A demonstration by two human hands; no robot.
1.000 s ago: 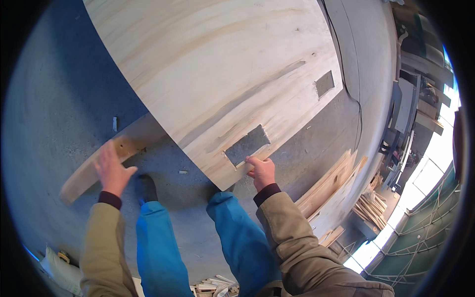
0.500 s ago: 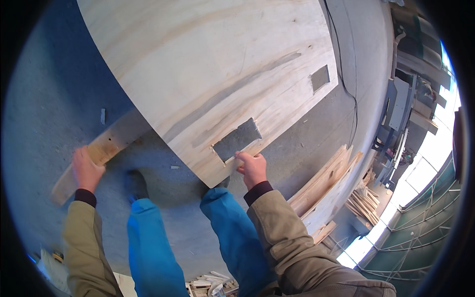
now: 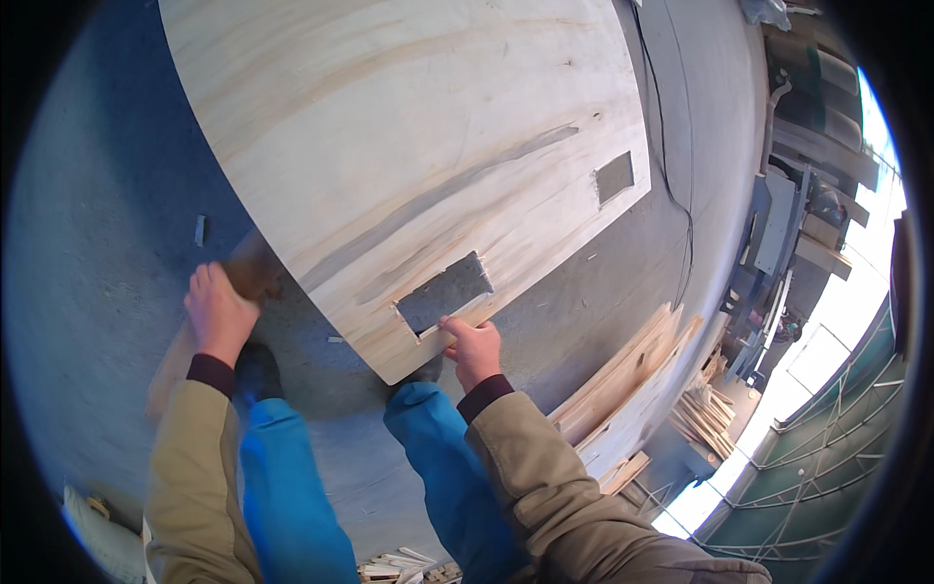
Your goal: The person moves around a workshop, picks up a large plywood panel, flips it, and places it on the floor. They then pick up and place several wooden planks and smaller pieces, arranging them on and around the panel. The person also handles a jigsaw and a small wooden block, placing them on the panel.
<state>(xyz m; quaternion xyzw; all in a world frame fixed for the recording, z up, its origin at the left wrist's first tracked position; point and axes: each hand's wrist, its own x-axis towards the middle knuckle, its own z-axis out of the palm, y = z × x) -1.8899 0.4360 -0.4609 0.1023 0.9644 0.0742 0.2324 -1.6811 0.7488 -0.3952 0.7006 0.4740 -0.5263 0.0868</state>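
Currently plywood panel (image 3: pixel 389 146) is spanning the area ahead, near corner sitting between the hands. Wooden plank (image 3: pixel 173 368) is passing behind its left edge. Right hand (image 3: pixel 474 350) is pinching panel edge beside larger cutout (image 3: pixel 446 294); left hand (image 3: pixel 220 313) is curling over plank, can't tell if gripping.

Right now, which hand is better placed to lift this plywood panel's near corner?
Right, probably: your right hand pinches the plywood panel beside its larger cutout, close to that corner, while your left hand appears to hold a separate board.
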